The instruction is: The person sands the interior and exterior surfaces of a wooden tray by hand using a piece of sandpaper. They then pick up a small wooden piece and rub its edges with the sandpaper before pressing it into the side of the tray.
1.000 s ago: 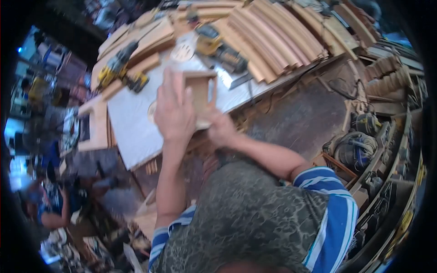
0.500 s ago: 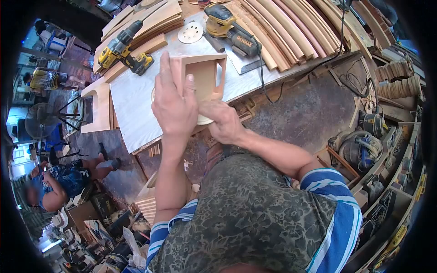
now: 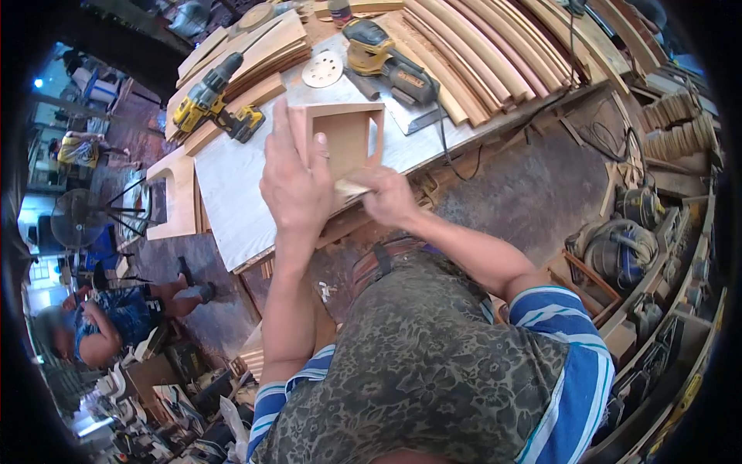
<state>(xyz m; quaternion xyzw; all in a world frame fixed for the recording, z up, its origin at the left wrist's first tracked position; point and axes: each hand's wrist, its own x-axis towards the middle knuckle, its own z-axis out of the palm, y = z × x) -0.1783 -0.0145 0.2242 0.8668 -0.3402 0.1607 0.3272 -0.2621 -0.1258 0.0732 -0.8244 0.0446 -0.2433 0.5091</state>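
Observation:
A small open wooden box [image 3: 344, 139] with a slot in its right side stands on the white-topped workbench [image 3: 232, 205]. My left hand [image 3: 297, 182] grips the box's left wall, fingers stretched along the outside and thumb at the front edge. My right hand [image 3: 389, 197] is closed, slightly blurred, at the box's near edge. Between its fingers is a pale piece of sandpaper [image 3: 352, 188], pressed against that edge. Beyond the box lies a round sanding disc [image 3: 322, 69] with holes.
A yellow cordless drill [image 3: 212, 100] lies on the bench's left, a corded sander [image 3: 390, 62] at the back. Curved wooden strips [image 3: 495, 62] are stacked behind. A cable [image 3: 456, 162] hangs over the bench edge. Left are a fan [image 3: 77, 216] and a seated person [image 3: 116, 317].
My right hand has moved slightly right and down along the box's near edge, with the sandpaper tilted differently. My left hand stays on the box. The view has shifted a little.

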